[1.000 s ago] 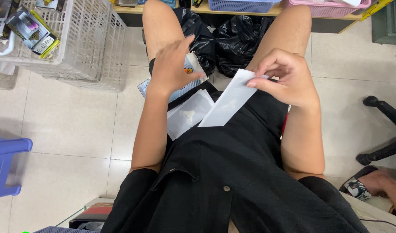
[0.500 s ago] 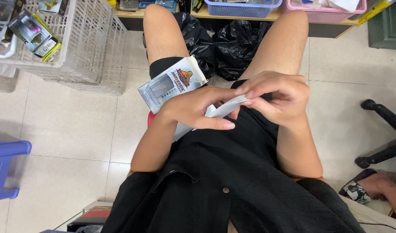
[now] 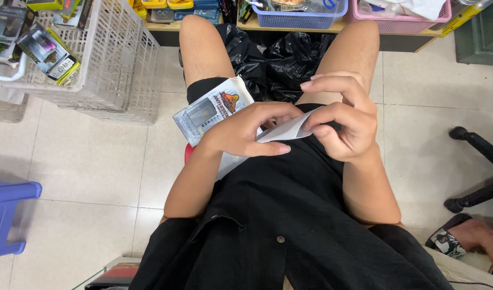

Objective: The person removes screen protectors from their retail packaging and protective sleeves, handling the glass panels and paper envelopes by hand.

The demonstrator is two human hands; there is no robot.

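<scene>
Seated person, black shirt. Both hands met over the lap: left hand (image 3: 241, 134) and right hand (image 3: 346, 126) each pinched an end of a thin white paper slip (image 3: 284, 130), flat and slightly curled. Best kept taut, creased evenly. A glossy boxed packet (image 3: 209, 110) lay on the left thigh. Beyond: black plastic bags (image 3: 278, 59), white wire basket (image 3: 112, 64).

The person wears a black short-sleeved shirt (image 3: 289, 225) with a collar and a small dark button on the placket, low in the middle of the frame. Black shorts (image 3: 203, 88) end high on the thighs, toward the upper middle. Both forearms, the left hand (image 3: 241, 131) and the right hand (image 3: 346, 121) are bare, with no rings or watch showing.
</scene>
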